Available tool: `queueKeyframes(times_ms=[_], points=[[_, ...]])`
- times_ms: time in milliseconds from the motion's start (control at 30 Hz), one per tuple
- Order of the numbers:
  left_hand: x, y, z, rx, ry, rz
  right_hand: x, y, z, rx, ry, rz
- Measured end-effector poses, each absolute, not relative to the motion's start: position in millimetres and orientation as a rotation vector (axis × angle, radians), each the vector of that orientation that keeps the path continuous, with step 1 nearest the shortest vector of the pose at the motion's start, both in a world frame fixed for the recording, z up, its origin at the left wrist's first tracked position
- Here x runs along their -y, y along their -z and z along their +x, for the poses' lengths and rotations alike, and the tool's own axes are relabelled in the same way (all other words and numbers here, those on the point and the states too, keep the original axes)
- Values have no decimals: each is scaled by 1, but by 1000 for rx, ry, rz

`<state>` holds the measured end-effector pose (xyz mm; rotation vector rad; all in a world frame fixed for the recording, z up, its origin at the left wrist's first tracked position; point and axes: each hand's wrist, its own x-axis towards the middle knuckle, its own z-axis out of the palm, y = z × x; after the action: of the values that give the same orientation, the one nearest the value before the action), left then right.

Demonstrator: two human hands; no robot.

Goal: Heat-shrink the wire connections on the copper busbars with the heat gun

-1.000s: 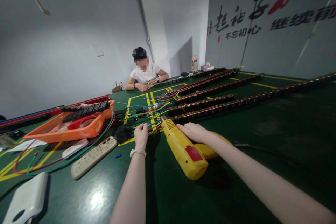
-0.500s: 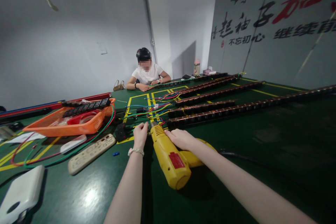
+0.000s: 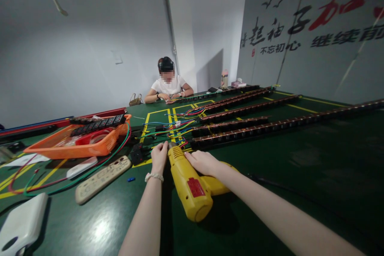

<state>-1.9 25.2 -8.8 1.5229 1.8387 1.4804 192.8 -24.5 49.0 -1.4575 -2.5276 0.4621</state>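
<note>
A yellow heat gun [image 3: 187, 184] points away from me, its nozzle toward a bundle of coloured wires [image 3: 181, 132]. My right hand [image 3: 204, 163] is closed against the right side of its barrel, thumb near the vents and forearm across the handle; its other fingers are hidden. Just left of the nozzle, my left hand [image 3: 159, 155] is closed in a pinch. Whatever lies between those fingertips is too small to make out. The wires run to long dark strips with copper-coloured edges [image 3: 252, 131]. A small black block [image 3: 137, 154] lies left of my left hand.
An orange basket [image 3: 72, 151] with parts stands at the left. Near it lie a beige power strip [image 3: 103, 180], a white power bank [image 3: 22, 224] and a small blue piece [image 3: 131, 179]. A co-worker [image 3: 168, 84] sits across the green table [image 3: 270, 208].
The heat gun has shifted slightly left, its nozzle nearer my left hand, and my right hand has moved with it. The camera view has shifted a little. The co-worker's hands have moved slightly.
</note>
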Motion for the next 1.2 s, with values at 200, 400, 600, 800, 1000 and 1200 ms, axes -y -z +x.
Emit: queueKeyframes(times_ms=[200, 400, 600, 800, 1000, 1200], points=[[-26, 12, -4, -1821, -1489, 1570, 24, -47, 193, 2548, -431, -1438], [-26, 12, -3, -1824, -1493, 1579, 25, -47, 193, 2551, -420, -1437], [-23, 12, -4, -1824, -1479, 1593, 26, -47, 196, 2543, -427, -1449], [-23, 12, -4, -1827, -1479, 1565, 29, -51, 198, 2581, -423, -1431], [-22, 10, -2, -1841, -1475, 1579, 28, -51, 199, 2572, -438, -1428], [-21, 10, -1, -1842, -1472, 1573, 27, -49, 199, 2527, -481, -1449]])
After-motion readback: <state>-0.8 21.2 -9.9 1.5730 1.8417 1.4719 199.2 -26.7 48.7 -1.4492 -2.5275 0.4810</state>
